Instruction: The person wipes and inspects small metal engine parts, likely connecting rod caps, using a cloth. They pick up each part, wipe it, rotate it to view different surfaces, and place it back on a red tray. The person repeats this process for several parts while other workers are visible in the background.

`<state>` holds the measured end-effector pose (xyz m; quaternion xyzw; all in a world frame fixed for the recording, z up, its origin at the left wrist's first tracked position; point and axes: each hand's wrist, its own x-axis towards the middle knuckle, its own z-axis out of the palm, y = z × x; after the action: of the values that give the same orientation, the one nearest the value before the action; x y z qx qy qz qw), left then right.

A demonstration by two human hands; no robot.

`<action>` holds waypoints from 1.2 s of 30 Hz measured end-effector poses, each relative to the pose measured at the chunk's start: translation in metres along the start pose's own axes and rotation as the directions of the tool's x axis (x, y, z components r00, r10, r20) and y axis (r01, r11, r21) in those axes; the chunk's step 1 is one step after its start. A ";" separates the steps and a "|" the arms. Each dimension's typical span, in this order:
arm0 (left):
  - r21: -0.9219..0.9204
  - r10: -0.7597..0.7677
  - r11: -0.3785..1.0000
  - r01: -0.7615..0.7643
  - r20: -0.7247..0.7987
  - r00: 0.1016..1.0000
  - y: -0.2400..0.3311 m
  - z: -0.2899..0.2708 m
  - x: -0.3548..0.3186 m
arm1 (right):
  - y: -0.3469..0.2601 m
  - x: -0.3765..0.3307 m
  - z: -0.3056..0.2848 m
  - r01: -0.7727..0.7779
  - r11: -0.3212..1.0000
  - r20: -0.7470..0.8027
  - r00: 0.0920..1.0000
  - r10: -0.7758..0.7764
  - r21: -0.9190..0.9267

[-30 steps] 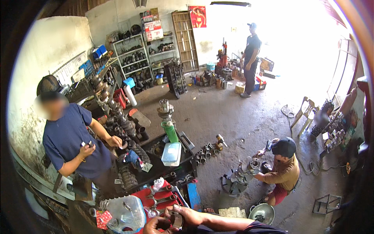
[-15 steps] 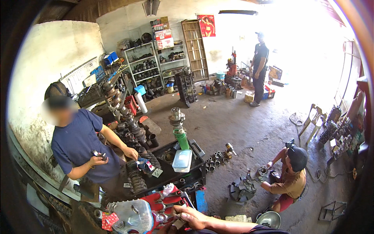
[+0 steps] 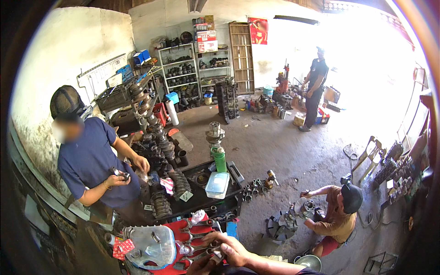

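A person's right hand (image 3: 234, 253) is closing its fingers around a small metal part (image 3: 218, 255) at the lower edge; the left hand (image 3: 200, 266) is lying in shadow beside it, and its grip cannot be told. Just beyond, a red covering (image 3: 180, 232) is carrying connecting rods (image 3: 209, 222), with a clear plastic container (image 3: 165, 239) and a red-and-white packet (image 3: 123, 249) sitting to the left. Farther out, a black cart (image 3: 195, 201) is holding a lidded box (image 3: 217, 184) and a green bottle (image 3: 220, 162). A co-worker in blue (image 3: 94, 149) is standing on the left, gripping a dark piece; a crouching co-worker (image 3: 341, 213) is bending beside a crankshaft (image 3: 288, 217) on the stained floor (image 3: 284, 151). Metal shelves (image 3: 180, 74) are lining the far wall, and another person (image 3: 316, 80) is standing near the bright opening.

Compared with half a second ago, the right hand's fingers are stretching out straighter, and the crouching co-worker is raising one hand higher.
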<state>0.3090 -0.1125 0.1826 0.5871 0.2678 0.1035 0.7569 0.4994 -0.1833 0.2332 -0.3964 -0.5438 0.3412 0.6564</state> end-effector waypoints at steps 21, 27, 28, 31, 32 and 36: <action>0.490 0.419 0.787 -0.375 0.022 0.908 -0.039 0.001 0.015 | -0.008 -0.008 0.028 -0.567 0.824 -0.424 0.742 0.519 0.016; 0.289 0.265 0.929 -0.229 -0.088 0.960 -0.058 0.001 0.017 | -0.006 -0.014 0.021 -0.669 0.743 -0.383 0.685 0.619 0.006; 0.282 0.241 0.937 -0.209 -0.085 0.967 -0.055 0.001 0.015 | -0.005 -0.016 0.018 -0.623 0.782 -0.314 0.739 0.596 0.017; 0.384 0.438 0.838 -0.387 -0.052 0.897 -0.041 0.006 0.010 | -0.004 -0.023 0.004 -0.578 0.815 -0.130 0.812 0.569 -0.044; 0.332 0.371 0.880 -0.339 -0.036 0.928 -0.035 0.005 0.009 | -0.005 -0.025 0.001 -0.547 0.837 -0.089 0.833 0.545 0.004; 0.344 0.366 0.887 -0.307 -0.120 0.923 -0.022 0.013 0.008 | -0.008 -0.031 -0.007 -0.637 0.727 0.008 0.753 0.657 0.254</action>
<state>0.3190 -0.1262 0.1616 0.7272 0.2425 0.2418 0.5949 0.5010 -0.2153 0.2258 -0.4919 -0.2981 0.5953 0.5610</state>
